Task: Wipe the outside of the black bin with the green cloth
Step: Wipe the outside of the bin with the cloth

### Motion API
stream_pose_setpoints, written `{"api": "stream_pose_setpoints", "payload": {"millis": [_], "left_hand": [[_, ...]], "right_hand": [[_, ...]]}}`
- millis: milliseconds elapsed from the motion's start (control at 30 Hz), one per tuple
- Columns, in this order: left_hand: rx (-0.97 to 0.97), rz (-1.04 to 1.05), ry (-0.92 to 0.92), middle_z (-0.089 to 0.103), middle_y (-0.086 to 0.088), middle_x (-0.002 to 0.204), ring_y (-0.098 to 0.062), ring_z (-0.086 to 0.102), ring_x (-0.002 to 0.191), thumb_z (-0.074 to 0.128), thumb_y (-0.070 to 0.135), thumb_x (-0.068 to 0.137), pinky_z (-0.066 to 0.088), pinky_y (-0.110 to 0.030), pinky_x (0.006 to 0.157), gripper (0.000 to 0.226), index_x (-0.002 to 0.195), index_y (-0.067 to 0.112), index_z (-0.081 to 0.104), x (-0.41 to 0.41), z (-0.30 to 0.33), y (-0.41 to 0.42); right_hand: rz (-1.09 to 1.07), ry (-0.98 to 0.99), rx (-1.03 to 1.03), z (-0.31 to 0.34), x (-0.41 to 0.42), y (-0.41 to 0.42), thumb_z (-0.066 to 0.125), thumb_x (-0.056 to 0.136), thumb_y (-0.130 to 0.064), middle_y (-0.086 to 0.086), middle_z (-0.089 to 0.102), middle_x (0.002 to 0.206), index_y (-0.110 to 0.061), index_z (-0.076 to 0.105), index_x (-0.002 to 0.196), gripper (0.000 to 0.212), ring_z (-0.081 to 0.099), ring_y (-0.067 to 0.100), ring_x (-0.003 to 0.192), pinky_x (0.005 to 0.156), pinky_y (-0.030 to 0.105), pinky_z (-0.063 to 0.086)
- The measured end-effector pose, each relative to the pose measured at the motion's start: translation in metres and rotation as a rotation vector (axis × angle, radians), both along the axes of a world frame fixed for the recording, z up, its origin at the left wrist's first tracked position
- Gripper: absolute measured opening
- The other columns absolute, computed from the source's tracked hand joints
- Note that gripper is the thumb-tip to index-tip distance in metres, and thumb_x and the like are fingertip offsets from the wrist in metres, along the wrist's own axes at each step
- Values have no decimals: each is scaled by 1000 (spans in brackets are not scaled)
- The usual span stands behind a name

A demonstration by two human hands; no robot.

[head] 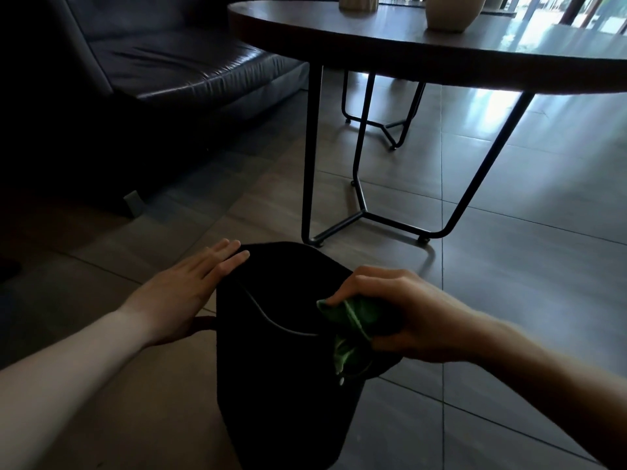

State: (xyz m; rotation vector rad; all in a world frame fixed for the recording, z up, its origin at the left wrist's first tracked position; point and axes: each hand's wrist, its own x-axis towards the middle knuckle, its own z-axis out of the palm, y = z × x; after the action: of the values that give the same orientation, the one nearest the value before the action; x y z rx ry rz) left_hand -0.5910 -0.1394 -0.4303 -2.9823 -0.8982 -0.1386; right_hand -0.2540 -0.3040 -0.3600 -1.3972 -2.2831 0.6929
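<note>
While the fingers (353, 290) of the right hand (400, 317) are curled tight around the bunched green cloth (353, 320), they press it against the upper right side of the black bin (278, 368), near its rim. A loose fold of the cloth hangs down the bin's wall below the hand. The left hand (190, 290) lies flat and spread, holding nothing, its fingers (230, 256) resting along the far left edge of the bin's top and its palm against the left side. Both forearms are bare and reach in from the bottom corners of the view.

The bin stands upright on the tiled floor (509, 266), low in the middle of the view, with a thin pale curved line across its dark top. Just beyond it stands a round table (407, 52) on thin black metal legs (310, 154), one foot close behind the bin. Two pale vases (451, 11) sit on the surface, cut off by the top edge. To the left is a dark leather sofa (169, 69), well apart from the bin.
</note>
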Motion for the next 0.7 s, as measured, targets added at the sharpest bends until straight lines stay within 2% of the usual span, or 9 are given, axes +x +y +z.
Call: {"api": "stream_pose_setpoints", "payload": {"millis": [67,133,267,400,533,633,700], "left_hand": [[2,-11,7,0,5,170,-10,-3,156,72,70,75,9,-31,127,123,161,28,-6,2,4,4],[-12,-46,-20,-2,9,170,-7,-2,156,68,80,72,4,-29,126,125,160,32,-7,8,12,5],[1,-161,-110,6,10,170,-8,10,156,66,86,68,14,-37,127,126,162,29,5,22,36,3],[33,-260,-252,15,6,169,-12,17,155,67,84,71,18,-38,126,122,161,20,14,42,55,-7],[1,-303,-267,17,6,168,-11,17,155,67,78,77,22,-39,125,117,162,20,12,63,52,-22],[-66,-291,-238,18,7,168,-10,13,155,71,72,77,28,-38,123,115,161,24,9,71,40,-28],[-88,-262,-243,21,7,167,-9,15,154,72,71,75,32,-37,121,116,161,28,7,76,35,-28]], "right_hand": [[-24,42,35,-3,-11,-1,80,79,-15,-15,57,122,-32,63,128,55,61,2,106,79,12,51],[-59,90,67,-4,-19,2,83,76,-13,-14,60,118,-30,67,123,52,63,3,104,78,12,50],[-153,145,130,-1,-27,15,86,70,-9,-12,67,109,-26,71,114,50,66,6,100,81,22,54],[-238,177,142,0,-31,23,89,64,-10,-17,71,101,-29,72,109,53,67,0,95,76,15,53],[-272,193,171,6,-34,33,87,61,-11,-14,73,92,-30,72,104,50,70,2,88,73,14,53],[-306,144,179,11,-27,41,89,61,-9,-11,74,91,-28,73,103,49,70,4,88,76,25,57],[-305,103,180,13,-21,44,89,61,-10,-13,73,91,-29,73,103,49,69,2,89,75,21,56]]}}
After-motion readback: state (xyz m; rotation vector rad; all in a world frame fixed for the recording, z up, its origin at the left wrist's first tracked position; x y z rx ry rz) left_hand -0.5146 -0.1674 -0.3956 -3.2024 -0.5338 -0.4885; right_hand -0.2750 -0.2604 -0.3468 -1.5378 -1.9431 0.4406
